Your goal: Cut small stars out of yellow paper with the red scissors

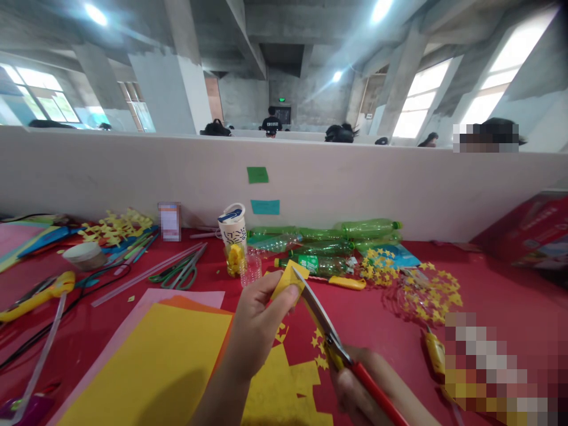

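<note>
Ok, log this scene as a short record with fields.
left hand: pinches a small yellow paper
right hand: holds red-handled scissors, blade against the paper
below the hands: yellow sheet on the red table
behind: cup, green bottles lying flat
to the right: yellow stars scattered

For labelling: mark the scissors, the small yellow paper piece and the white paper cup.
scissors [318, 313]: head view, on the metal blade.
yellow paper piece [290, 277]: head view, on its face above the fingertips.
white paper cup [232, 235]: head view, on its printed side wall.
</note>
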